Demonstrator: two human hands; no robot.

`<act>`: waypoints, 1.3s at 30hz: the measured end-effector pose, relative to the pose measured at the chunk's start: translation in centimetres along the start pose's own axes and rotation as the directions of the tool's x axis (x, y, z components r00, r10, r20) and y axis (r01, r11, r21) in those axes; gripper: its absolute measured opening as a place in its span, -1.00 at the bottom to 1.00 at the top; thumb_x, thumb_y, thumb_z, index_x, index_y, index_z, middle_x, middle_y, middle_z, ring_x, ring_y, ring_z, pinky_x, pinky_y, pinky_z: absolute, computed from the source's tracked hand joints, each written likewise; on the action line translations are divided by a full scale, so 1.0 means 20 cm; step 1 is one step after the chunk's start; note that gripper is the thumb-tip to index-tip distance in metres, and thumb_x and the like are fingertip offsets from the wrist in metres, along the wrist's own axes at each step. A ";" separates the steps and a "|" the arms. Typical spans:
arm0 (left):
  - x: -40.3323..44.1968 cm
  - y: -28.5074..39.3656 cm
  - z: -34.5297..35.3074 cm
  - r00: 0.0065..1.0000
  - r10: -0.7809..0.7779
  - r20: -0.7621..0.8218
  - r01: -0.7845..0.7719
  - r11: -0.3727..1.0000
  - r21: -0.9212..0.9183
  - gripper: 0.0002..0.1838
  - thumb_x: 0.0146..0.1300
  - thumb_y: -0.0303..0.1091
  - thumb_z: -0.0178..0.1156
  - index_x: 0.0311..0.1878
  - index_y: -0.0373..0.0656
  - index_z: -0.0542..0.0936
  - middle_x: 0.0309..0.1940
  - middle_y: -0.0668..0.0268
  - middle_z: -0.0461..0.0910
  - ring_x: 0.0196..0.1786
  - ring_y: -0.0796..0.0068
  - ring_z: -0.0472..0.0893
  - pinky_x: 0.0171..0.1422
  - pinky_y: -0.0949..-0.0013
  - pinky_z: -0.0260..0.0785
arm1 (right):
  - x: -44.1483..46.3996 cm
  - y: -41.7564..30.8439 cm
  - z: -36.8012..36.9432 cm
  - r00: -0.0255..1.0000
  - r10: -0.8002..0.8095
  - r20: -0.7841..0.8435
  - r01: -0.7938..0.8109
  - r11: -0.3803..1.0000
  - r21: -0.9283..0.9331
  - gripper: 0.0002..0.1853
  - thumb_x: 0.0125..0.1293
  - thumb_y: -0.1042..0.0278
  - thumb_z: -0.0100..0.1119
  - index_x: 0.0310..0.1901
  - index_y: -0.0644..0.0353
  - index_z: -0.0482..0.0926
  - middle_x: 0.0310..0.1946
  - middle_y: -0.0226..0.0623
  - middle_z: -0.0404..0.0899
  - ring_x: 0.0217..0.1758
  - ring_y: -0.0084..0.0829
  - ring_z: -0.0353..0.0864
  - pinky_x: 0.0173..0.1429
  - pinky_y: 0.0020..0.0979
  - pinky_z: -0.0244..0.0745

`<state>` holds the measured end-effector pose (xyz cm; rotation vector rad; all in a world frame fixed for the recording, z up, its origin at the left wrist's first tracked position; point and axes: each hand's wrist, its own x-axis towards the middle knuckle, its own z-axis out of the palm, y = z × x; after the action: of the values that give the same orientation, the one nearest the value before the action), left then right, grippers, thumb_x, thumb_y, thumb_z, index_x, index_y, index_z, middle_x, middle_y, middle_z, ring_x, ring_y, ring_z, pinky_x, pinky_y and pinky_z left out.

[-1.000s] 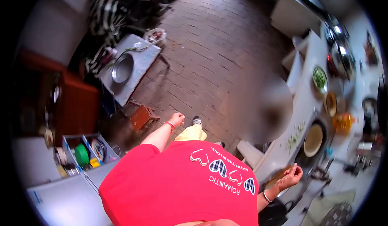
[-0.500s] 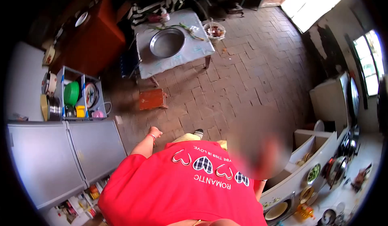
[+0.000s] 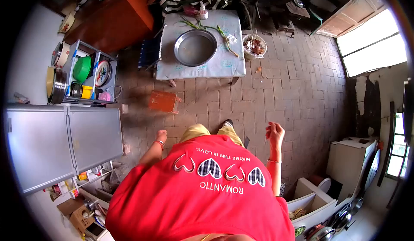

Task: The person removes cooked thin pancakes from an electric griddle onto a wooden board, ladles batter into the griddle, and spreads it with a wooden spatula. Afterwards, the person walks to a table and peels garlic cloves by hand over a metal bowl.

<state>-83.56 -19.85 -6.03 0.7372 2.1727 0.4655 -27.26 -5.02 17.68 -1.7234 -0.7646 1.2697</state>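
Observation:
My left hand (image 3: 161,136) hangs beside my left leg, its fingers curled closed with nothing visible in them. On the other side my right hand (image 3: 275,133) is held out over the brick floor, fingers loosely bent and apart, holding nothing. Ahead stands a low table (image 3: 168,72) with a patterned cloth. On it are a wide metal basin (image 3: 195,47), green stalks (image 3: 226,41) and a white bottle (image 3: 202,11). A small red-brown stool (image 3: 164,101) stands between the table and my left hand.
A grey fridge (image 3: 95,139) and a shelf rack with a green basin (image 3: 82,69) are on the left. Beside the table sits a lined waste basket (image 3: 254,47). At right are a white cabinet (image 3: 349,165), an open-topped counter unit (image 3: 312,198) and a bright doorway (image 3: 373,44).
The view has turned from the counter on the right toward the table. The counter has moved to the lower right edge, and my right hand has come away from beside it.

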 end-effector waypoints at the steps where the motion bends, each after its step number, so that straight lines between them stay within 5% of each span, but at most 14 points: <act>1: 0.00 0.05 0.03 0.997 -0.071 0.001 0.070 0.987 -0.142 -0.89 0.05 -0.56 0.09 -0.37 -0.24 0.59 -0.54 0.24 0.57 -0.53 0.39 0.59 -0.45 0.32 0.42 | 0.08 -0.04 0.05 0.997 -0.043 0.068 0.044 0.999 -0.016 -0.80 0.38 0.50 -0.12 -0.23 0.32 0.55 -0.60 -0.31 0.52 -0.75 -0.60 0.37 -0.71 -0.56 0.20; 3: -0.03 0.33 0.00 0.976 -0.217 0.025 0.208 0.886 -0.415 -0.80 0.07 -0.62 0.03 -0.23 -0.25 0.56 -0.54 0.24 0.54 -0.57 0.41 0.58 -0.58 0.35 0.39 | 0.23 -0.11 0.20 0.991 -0.029 0.129 0.035 0.998 -0.044 -0.79 0.37 0.56 -0.17 -0.20 0.28 0.54 -0.51 -0.30 0.54 -0.68 -0.61 0.42 -0.66 -0.58 0.25; 4: 0.00 0.43 -0.02 0.987 -0.144 0.068 0.158 0.920 -0.359 -0.69 0.07 -0.66 0.02 -0.07 -0.25 0.48 -0.52 0.22 0.53 -0.60 0.45 0.57 -0.67 0.43 0.35 | 0.29 -0.13 0.27 0.984 -0.028 0.174 0.039 0.997 -0.060 -0.78 0.35 0.59 -0.18 -0.20 0.26 0.55 -0.47 -0.31 0.54 -0.65 -0.61 0.44 -0.63 -0.59 0.27; 7: 0.14 0.83 -0.07 0.993 -0.058 0.105 0.110 0.788 -0.605 -0.77 0.16 -0.58 0.06 -0.09 -0.24 0.49 -0.52 0.24 0.54 -0.62 0.47 0.57 -0.65 0.50 0.37 | 0.45 -0.15 0.53 0.931 -0.071 0.359 0.141 0.975 -0.174 -0.72 0.20 0.67 -0.18 -0.22 0.23 0.56 -0.41 -0.39 0.55 -0.59 -0.63 0.47 -0.57 -0.59 0.35; 13: 0.83 1.49 -0.02 0.998 0.049 0.031 -0.024 0.829 -0.559 -0.79 0.36 -0.25 0.00 -0.12 -0.13 0.54 -0.58 0.26 0.58 -0.67 0.52 0.53 -0.68 0.52 0.29 | 0.67 -0.17 1.04 0.872 0.115 0.476 0.020 0.963 -0.269 -0.81 0.35 0.45 -0.09 -0.18 0.28 0.54 -0.54 -0.40 0.55 -0.62 -0.68 0.45 -0.56 -0.62 0.34; 16: 1.27 1.72 0.08 0.955 0.268 -0.129 -0.296 0.904 -0.310 -0.82 0.30 -0.43 0.01 -0.12 -0.19 0.57 -0.45 0.29 0.62 -0.62 0.51 0.54 -0.53 0.44 0.39 | 0.76 -0.17 1.25 0.877 0.233 0.419 -0.117 0.952 -0.283 -0.73 0.43 0.26 -0.09 -0.13 0.30 0.52 -0.58 -0.39 0.53 -0.65 -0.67 0.42 -0.57 -0.62 0.33; 19: 1.61 1.93 0.13 0.792 0.592 -0.153 -0.579 0.806 0.121 -0.68 0.12 -0.58 0.04 -0.03 -0.16 0.52 -0.10 0.10 0.53 -0.02 0.13 0.52 0.03 0.21 0.40 | 0.86 -0.18 1.46 0.861 0.297 0.413 -0.146 0.922 -0.358 -0.76 0.42 0.30 -0.08 -0.12 0.29 0.52 -0.55 -0.39 0.54 -0.62 -0.68 0.43 -0.56 -0.63 0.34; 26: 2.12 2.09 0.37 0.737 0.617 0.276 -0.605 0.419 0.677 -0.80 0.22 -0.36 -0.01 -0.13 -0.12 0.53 -0.12 0.24 0.48 -0.02 0.24 0.49 -0.04 0.20 0.43 | 1.02 -0.25 1.82 0.888 0.314 0.336 -0.177 0.908 -0.381 -0.80 0.37 0.35 0.00 -0.13 0.29 0.53 -0.54 -0.34 0.57 -0.58 -0.62 0.51 -0.49 -0.56 0.41; 31: 2.29 2.01 0.46 0.650 0.594 0.474 -0.679 0.175 0.713 -0.84 0.21 -0.36 -0.02 -0.27 -0.07 0.57 -0.26 0.31 0.53 -0.11 0.33 0.54 -0.13 0.26 0.44 | 1.07 -0.24 1.87 0.884 0.362 0.296 -0.188 0.854 -0.485 -0.80 0.39 0.37 -0.05 -0.14 0.31 0.52 -0.51 -0.37 0.54 -0.56 -0.62 0.47 -0.46 -0.57 0.41; 34: 2.30 1.92 0.47 0.634 0.677 0.375 -0.743 0.397 0.539 -0.85 0.20 -0.39 0.04 -0.26 -0.15 0.59 -0.38 0.27 0.59 -0.31 0.30 0.61 -0.24 0.25 0.46 | 1.08 -0.25 1.88 0.900 0.334 0.279 -0.150 0.840 -0.522 -0.80 0.38 0.38 -0.04 -0.16 0.32 0.53 -0.53 -0.33 0.55 -0.56 -0.59 0.51 -0.45 -0.54 0.44; 35: 2.27 1.95 0.45 0.745 0.561 0.360 -0.667 0.631 0.396 -0.86 0.19 -0.40 0.08 -0.23 -0.17 0.59 -0.42 0.27 0.59 -0.39 0.33 0.60 -0.29 0.28 0.46 | 1.08 -0.26 1.88 0.905 0.319 0.280 -0.125 0.831 -0.541 -0.80 0.37 0.38 -0.03 -0.16 0.33 0.53 -0.53 -0.31 0.56 -0.56 -0.58 0.52 -0.44 -0.52 0.45; 37: 2.15 2.10 0.39 0.872 0.272 0.406 -0.330 0.941 0.078 -0.84 0.18 -0.42 0.14 -0.19 -0.21 0.59 -0.51 0.26 0.60 -0.55 0.39 0.58 -0.41 0.33 0.45 | 1.10 -0.28 1.91 0.913 0.297 0.281 -0.108 0.838 -0.534 -0.80 0.35 0.38 -0.01 -0.16 0.30 0.55 -0.56 -0.29 0.57 -0.58 -0.55 0.54 -0.46 -0.49 0.46; 38: 2.10 2.18 0.35 0.872 0.147 0.467 -0.098 0.987 -0.128 -0.81 0.19 -0.39 0.22 -0.16 -0.26 0.61 -0.52 0.31 0.59 -0.62 0.62 0.51 -0.57 0.52 0.35 | 1.12 -0.31 1.93 0.913 0.271 0.306 -0.064 0.835 -0.546 -0.80 0.35 0.37 -0.01 -0.16 0.30 0.55 -0.56 -0.28 0.57 -0.58 -0.54 0.55 -0.46 -0.48 0.46; 39: 2.03 2.25 0.30 0.860 0.157 0.486 -0.051 0.973 -0.223 -0.80 0.21 -0.38 0.20 -0.14 -0.25 0.60 -0.52 0.34 0.57 -0.62 0.65 0.49 -0.56 0.55 0.34 | 1.14 -0.34 1.94 0.911 0.241 0.334 -0.016 0.831 -0.555 -0.80 0.35 0.36 0.00 -0.17 0.30 0.55 -0.57 -0.28 0.57 -0.58 -0.52 0.55 -0.46 -0.47 0.46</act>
<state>-84.49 41.08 -8.28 0.7658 1.5762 0.4807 -57.48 27.85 8.60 -2.0123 -1.3719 1.6342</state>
